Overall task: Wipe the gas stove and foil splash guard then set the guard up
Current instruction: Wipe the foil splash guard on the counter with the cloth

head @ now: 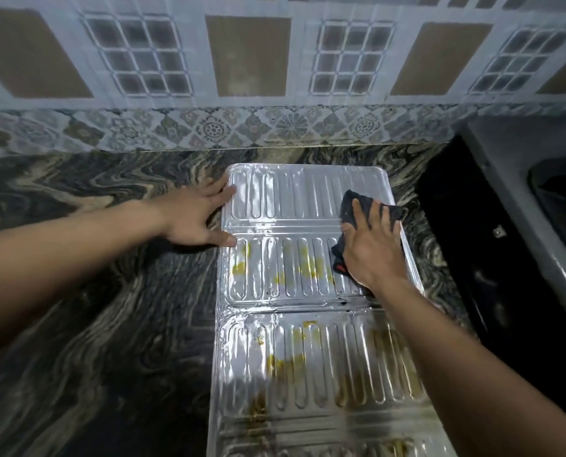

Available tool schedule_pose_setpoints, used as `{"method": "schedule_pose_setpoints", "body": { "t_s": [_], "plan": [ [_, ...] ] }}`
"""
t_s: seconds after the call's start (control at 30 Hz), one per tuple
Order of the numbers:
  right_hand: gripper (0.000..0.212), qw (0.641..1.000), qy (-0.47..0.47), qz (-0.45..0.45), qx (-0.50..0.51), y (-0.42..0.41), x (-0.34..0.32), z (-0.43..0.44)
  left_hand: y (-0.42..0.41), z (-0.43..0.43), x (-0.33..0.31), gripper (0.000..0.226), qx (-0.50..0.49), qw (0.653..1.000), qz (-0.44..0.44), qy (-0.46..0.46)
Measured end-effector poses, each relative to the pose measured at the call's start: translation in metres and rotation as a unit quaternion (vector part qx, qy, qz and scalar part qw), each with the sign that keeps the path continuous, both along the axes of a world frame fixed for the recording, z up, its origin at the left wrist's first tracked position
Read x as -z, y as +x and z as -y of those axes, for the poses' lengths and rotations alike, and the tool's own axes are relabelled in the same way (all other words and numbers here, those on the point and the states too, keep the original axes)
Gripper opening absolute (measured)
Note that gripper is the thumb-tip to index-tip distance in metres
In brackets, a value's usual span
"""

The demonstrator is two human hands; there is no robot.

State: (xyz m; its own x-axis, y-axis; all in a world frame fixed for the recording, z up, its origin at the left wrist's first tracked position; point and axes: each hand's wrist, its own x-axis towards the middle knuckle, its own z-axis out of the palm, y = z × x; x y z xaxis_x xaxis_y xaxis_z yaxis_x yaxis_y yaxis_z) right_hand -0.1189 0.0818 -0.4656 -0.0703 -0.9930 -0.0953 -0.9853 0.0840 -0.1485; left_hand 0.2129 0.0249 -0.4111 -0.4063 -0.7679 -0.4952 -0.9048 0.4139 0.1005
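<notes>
The foil splash guard (294,291) lies flat on the dark marbled counter, its ribbed silver panels running from the wall toward me, with yellow-brown stains on the middle and near panels. My left hand (195,216) rests spread on the guard's far left edge, fingers apart, holding nothing. My right hand (374,249) presses a dark cloth (357,206) flat onto the right side of the far panels. The gas stove (519,245) is black and sits at the right edge of the view.
The marbled counter (93,291) stretches left of the guard. A tiled wall (248,77) rises behind it. The stove's grey rim and a burner area (565,199) show at far right, close beside the guard's right edge.
</notes>
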Motion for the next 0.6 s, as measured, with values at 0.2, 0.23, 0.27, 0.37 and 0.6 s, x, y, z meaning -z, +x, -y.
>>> {"method": "schedule_pose_setpoints", "body": {
  "t_s": [0.2,0.23,0.27,0.37,0.6],
  "plan": [
    [0.065,1.0,0.004,0.011,0.008,0.001,0.0,0.0,0.009,-0.011,0.005,0.162,0.012,0.998,0.049,0.023],
    [0.064,1.0,-0.002,0.022,0.017,0.002,-0.001,0.001,0.008,-0.01,0.007,0.163,0.011,0.998,0.05,0.024],
    [0.063,0.999,-0.009,0.031,0.022,0.004,-0.002,0.001,0.008,-0.009,0.008,0.164,0.007,0.999,0.046,0.026],
    [0.059,0.999,-0.005,0.032,-0.021,0.025,-0.007,0.006,0.009,-0.009,0.01,0.164,0.003,0.999,0.038,0.03],
    [0.054,0.961,0.03,0.056,-0.268,0.117,-0.017,0.012,0.009,-0.011,0.004,0.164,-0.009,0.998,0.027,0.047]
  ]
}}
